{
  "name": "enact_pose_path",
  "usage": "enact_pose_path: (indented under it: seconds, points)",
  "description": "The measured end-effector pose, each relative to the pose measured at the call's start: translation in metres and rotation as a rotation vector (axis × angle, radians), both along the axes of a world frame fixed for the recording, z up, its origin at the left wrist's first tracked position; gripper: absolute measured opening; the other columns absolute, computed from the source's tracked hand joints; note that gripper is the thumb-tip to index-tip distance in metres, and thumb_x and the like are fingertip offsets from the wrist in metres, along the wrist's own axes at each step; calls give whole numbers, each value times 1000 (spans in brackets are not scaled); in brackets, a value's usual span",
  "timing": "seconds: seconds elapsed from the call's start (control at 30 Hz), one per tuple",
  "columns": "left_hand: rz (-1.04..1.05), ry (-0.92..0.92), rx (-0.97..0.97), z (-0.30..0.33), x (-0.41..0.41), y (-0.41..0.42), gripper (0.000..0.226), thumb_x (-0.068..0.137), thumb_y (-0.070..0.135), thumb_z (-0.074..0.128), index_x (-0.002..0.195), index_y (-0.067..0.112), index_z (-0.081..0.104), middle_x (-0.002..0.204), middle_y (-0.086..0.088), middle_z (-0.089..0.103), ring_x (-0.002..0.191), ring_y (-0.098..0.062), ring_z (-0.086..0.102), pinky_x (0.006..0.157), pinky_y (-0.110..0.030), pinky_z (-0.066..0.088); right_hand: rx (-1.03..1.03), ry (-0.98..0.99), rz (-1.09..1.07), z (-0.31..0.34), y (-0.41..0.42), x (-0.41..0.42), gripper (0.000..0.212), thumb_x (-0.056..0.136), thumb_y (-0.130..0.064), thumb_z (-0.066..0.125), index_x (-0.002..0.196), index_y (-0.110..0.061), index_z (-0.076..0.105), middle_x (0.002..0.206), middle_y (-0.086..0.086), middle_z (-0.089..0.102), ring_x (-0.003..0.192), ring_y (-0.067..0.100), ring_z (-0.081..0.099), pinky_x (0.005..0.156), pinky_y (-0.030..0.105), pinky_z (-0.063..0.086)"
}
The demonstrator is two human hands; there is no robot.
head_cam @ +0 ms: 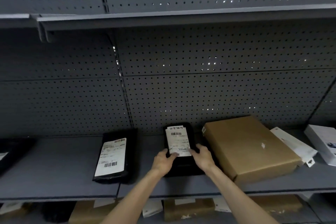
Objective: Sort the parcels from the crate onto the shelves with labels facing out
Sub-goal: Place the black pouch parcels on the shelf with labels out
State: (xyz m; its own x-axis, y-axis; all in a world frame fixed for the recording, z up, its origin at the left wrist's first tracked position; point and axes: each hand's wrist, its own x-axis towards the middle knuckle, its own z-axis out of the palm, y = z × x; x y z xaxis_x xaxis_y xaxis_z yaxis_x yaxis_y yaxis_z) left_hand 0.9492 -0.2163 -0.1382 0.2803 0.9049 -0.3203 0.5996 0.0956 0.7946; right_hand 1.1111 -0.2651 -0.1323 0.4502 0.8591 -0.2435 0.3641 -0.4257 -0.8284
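A black parcel (189,132) with a white label on top lies on the grey middle shelf (60,165), its far end against the pegboard back. My left hand (163,160) grips its near left edge, thumb on the label. My right hand (202,157) grips its near right edge. To the left lies another black parcel (131,151) with its white label up. A large brown cardboard box (249,147) sits just right of my right hand. The crate is out of view.
A black parcel (12,151) lies at the far left of the shelf. White parcels (291,143) (323,143) lie right of the brown box. The upper shelf (163,18) hangs overhead. The lower shelf holds several brown boxes (189,209) and bags.
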Motion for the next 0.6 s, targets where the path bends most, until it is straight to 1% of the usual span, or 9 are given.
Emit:
enact_pose_path:
  seconds: [0.03, 0.1, 0.2, 0.27, 0.4, 0.43, 0.5, 0.57, 0.6]
  points:
    - [13, -36, -4, -2, -1, 0, 60, 98, 42, 59, 149, 12, 46, 148, -3, 52, 135, -22, 50, 112, -27, 37, 12, 11, -3, 1, -1, -2, 60, 99, -25, 57, 148, 1, 35, 153, 15, 38, 143, 26, 35, 114, 27, 27]
    - [42, -114, -16, -9, -5, 2, 57, 98, 40, 58, 149, 18, 46, 148, -2, 53, 134, -19, 51, 114, -32, 37, 38, 38, -14, 2, -3, -5, 60, 98, -25, 59, 148, 0, 36, 153, 14, 40, 142, 25, 36, 114, 28, 28]
    - [67, -249, -17, -5, -10, 0, 54, 101, 33, 56, 152, 21, 41, 148, 1, 52, 136, -17, 48, 117, -32, 35, 79, 49, -35, 5, -3, -9, 59, 97, -24, 61, 147, -2, 40, 149, 13, 45, 139, 25, 40, 113, 28, 31]
    - [66, -316, 2, -1, -12, -3, 53, 103, 29, 55, 153, 20, 39, 148, 2, 51, 137, -15, 47, 116, -28, 34, 113, 52, -44, 9, -3, -11, 56, 96, -23, 62, 145, -3, 43, 146, 12, 49, 137, 25, 44, 111, 28, 33]
    - [65, -409, 39, 1, -21, -2, 47, 103, 23, 55, 149, 20, 45, 140, 5, 59, 129, -9, 52, 100, -14, 39, 180, 61, -45, 15, -2, -15, 47, 95, -20, 64, 138, -6, 52, 135, 7, 58, 129, 20, 51, 100, 21, 37]
    - [61, -424, 43, 2, -25, -1, 46, 103, 23, 55, 148, 21, 47, 139, 5, 60, 128, -8, 53, 99, -13, 41, 188, 68, -41, 17, -3, -16, 46, 94, -20, 64, 137, -7, 53, 132, 4, 58, 127, 19, 51, 99, 20, 37]
    - [64, -446, 36, 5, -32, 5, 46, 101, 23, 58, 146, 22, 50, 136, 7, 62, 129, -9, 53, 106, -19, 40, 193, 78, -36, 19, -3, -17, 45, 92, -23, 67, 134, -10, 56, 130, 1, 59, 125, 18, 53, 102, 24, 40]
    - [54, -452, 22, 13, -42, 14, 43, 99, 20, 61, 141, 23, 54, 129, 11, 65, 128, -10, 54, 113, -26, 37, 195, 102, -34, 18, -2, -15, 48, 90, -27, 69, 133, -11, 57, 130, 4, 62, 124, 19, 55, 105, 33, 44]
    - [40, -446, 10, 19, -48, 20, 43, 98, 19, 63, 140, 23, 56, 126, 12, 66, 127, -10, 55, 114, -28, 36, 198, 120, -33, 18, -1, -14, 50, 89, -30, 70, 134, -11, 56, 130, 5, 62, 124, 19, 55, 106, 34, 44]
